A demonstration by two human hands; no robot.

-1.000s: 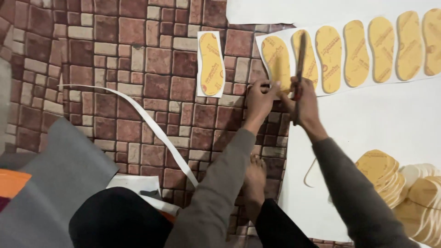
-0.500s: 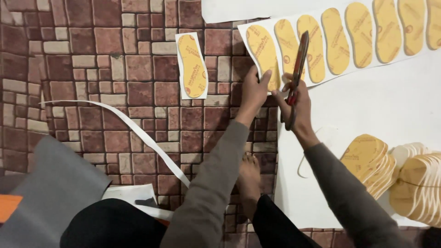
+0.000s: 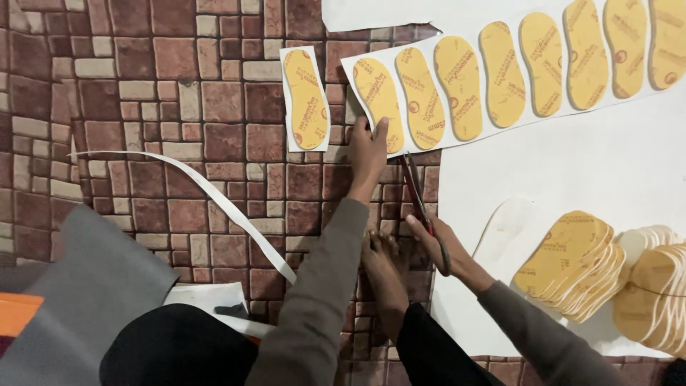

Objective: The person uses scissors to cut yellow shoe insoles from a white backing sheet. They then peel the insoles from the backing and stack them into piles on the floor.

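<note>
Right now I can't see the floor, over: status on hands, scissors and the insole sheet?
Left hand pressing the printed insole sheet at its near edge. Right hand gripping scissors, blades at the sheet's edge. One cut insole piece lies apart, left. Nothing blocking.

A cut-out insole piece (image 3: pixel 306 99) lies on the brick-patterned floor (image 3: pixel 143 86) beside a curling white strip (image 3: pixel 214 196), with a grey sheet (image 3: pixel 86 286) lower left and stacked insoles (image 3: pixel 572 261) at right.

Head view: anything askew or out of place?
One cut-off insole piece lies alone, apart from the long printed insole strip pinned by the left hand. A loose white offcut strip curls across the floor.
</note>
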